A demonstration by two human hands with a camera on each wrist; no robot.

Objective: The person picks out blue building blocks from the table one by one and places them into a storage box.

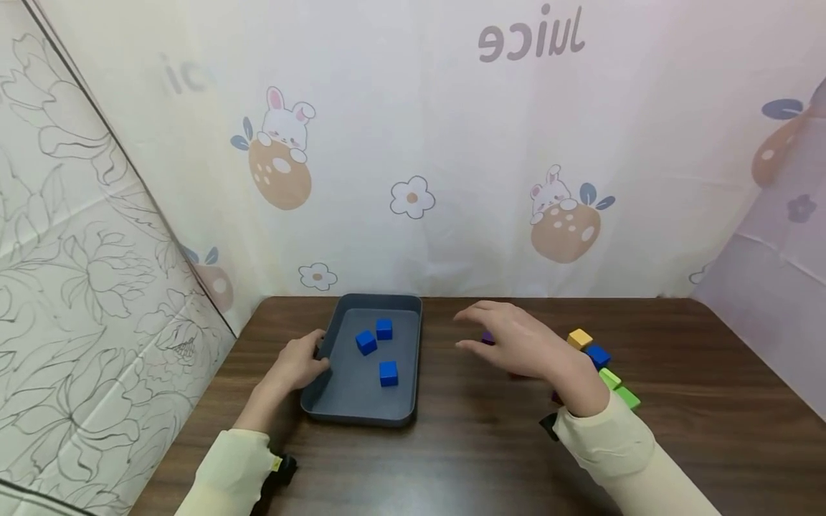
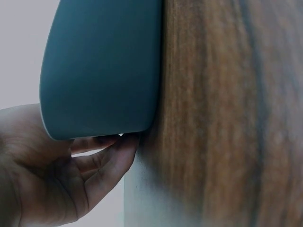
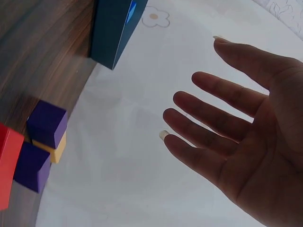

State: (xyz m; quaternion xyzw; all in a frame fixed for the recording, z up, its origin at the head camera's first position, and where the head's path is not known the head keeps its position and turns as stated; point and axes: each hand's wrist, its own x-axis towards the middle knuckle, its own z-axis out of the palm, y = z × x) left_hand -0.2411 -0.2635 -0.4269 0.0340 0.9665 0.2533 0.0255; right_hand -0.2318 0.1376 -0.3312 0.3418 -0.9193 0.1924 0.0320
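Note:
A shallow dark grey tray lies on the left part of the table with three blue cubes in it: one at the back, one beside it and one nearer the front. At its left side, my left hand grips the wall, thumb over the rim and fingers curled against the outside in the left wrist view. My right hand hovers right of the tray with fingers spread and nothing held. Under it, purple blocks and a red block show in the right wrist view, mostly hidden from the head view.
Right of my right wrist sit a yellow block, a blue block and green blocks close together. The wooden table ends at a printed curtain behind, and another patterned cloth hangs on the left.

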